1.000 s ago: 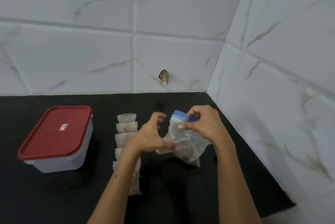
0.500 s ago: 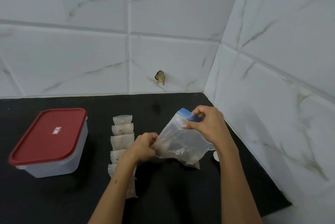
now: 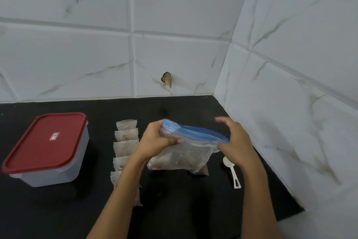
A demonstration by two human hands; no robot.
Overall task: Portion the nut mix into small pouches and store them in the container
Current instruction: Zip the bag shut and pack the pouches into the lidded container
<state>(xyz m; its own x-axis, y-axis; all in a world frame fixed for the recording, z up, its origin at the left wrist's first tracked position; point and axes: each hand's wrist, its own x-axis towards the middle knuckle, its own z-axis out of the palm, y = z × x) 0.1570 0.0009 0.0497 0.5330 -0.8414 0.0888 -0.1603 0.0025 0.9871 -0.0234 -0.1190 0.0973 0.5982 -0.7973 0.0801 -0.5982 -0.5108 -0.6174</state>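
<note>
between the two hands, over the black counter (image 3: 58,209) near the tiled corner, the large zip bag (image 3: 184,153) of nut mix is held with its base resting on the counter and its blue zip strip (image 3: 195,134) uppermost. the strip's long axis is seen to run left to right and slightly downward toward the right, spanning the gap from one hand to the other. the left hand (image 3: 155,140) is curled round the left end of the strip, thumb and fingers pinching the plastic just below it. the right hand (image 3: 234,143) is placed at the right end with its thumb side against the bag, while its fingers (image 3: 222,120) are raised and loosely spread above the strip; whether a firm pinch is made there cannot be told, as the hand is blurred. both hands are judged equally near to the mouth, one at each end, so an opening pull would act across the strip's short axis. a column of small pouches (image 3: 126,142), overlapping one another, lies just left of the left forearm, partly hidden by it. the container (image 3: 46,153) stands well apart to the left, its red lid (image 3: 46,140) on. a white spoon (image 3: 232,173) lies just beside the right wrist, nearer to the right hand.
</note>
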